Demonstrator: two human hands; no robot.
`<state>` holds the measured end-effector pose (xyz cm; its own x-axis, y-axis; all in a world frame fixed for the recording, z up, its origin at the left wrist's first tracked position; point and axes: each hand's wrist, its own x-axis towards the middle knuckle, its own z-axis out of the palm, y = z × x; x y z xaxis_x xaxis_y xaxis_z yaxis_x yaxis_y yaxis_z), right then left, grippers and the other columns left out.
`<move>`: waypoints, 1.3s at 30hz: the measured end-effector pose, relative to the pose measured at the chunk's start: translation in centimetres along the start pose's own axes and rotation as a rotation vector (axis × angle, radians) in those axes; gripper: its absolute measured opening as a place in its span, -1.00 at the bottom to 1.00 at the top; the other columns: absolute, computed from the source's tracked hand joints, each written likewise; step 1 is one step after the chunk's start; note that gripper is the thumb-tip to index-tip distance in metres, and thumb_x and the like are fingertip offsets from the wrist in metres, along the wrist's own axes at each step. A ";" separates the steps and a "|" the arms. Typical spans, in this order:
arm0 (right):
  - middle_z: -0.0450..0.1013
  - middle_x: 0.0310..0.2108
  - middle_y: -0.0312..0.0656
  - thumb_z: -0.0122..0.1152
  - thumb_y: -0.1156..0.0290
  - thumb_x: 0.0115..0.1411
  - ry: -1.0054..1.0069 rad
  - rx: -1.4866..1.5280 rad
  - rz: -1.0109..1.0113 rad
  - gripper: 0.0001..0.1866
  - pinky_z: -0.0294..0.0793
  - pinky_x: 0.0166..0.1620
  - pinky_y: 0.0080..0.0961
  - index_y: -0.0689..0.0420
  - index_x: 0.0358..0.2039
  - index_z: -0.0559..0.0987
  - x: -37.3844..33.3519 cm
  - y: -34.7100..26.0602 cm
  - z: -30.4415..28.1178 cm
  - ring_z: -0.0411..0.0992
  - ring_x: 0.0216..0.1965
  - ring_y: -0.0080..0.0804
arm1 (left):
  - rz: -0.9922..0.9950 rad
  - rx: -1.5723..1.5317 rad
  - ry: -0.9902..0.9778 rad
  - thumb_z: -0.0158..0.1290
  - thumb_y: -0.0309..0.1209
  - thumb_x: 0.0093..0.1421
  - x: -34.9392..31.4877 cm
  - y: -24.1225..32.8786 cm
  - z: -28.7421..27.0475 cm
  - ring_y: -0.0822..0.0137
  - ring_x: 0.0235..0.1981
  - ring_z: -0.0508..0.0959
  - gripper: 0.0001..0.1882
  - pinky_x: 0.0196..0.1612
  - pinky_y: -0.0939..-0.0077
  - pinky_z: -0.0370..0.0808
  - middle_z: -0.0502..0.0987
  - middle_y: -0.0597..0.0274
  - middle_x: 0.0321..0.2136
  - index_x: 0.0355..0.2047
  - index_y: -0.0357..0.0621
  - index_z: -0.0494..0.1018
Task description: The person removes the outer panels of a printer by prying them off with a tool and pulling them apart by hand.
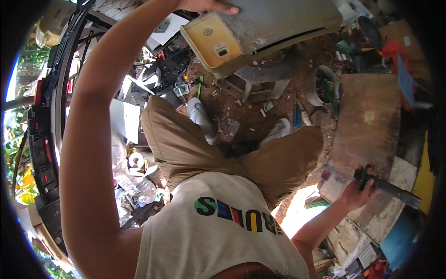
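Note:
At the top, my left hand (208, 5) lies on the upper edge of a grey box-shaped appliance (288, 21). One finger stretches along its surface; the frame edge cuts off part of the hand. A yellowed end panel (211, 39) on the appliance carries a round button and a small dark slot. Beneath it stands a low grey stool (253, 83). Far to the right, my right hand (357, 194) is closed around a black tool with a long dark bar (397, 191), above a worn wooden board. Its exact kind I cannot make out.
My knees are bent between the stool and me, shoes (200, 116) on littered dirt. Right of them lies the wooden board (367, 121). Blue-handled tools (297, 116) and a pale ring (316, 86) lie nearby. Rolls, plastic bags (137, 188) and scrap crowd the left.

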<state>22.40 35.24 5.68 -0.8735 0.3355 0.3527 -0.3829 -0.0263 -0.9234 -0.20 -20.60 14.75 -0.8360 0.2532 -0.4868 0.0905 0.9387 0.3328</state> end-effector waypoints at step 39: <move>0.49 -0.45 -0.10 0.00 0.19 0.39 -0.664 -0.702 -0.475 -0.73 0.49 -0.28 -0.30 0.17 -0.26 0.43 -8.7 -2.9 26.1 0.51 -0.40 -0.14 | 0.112 -0.140 0.537 -0.24 0.31 0.24 -0.4 -1.6 6.1 -0.10 0.19 0.40 -0.13 0.26 0.16 0.30 0.42 -0.21 0.13 0.20 -0.24 0.35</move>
<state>23.23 7.83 9.24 -0.7501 -0.4149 0.5150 -0.6528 0.5894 -0.4760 3.30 -20.75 9.53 -0.9867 0.1604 0.0250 0.1526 0.8634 0.4809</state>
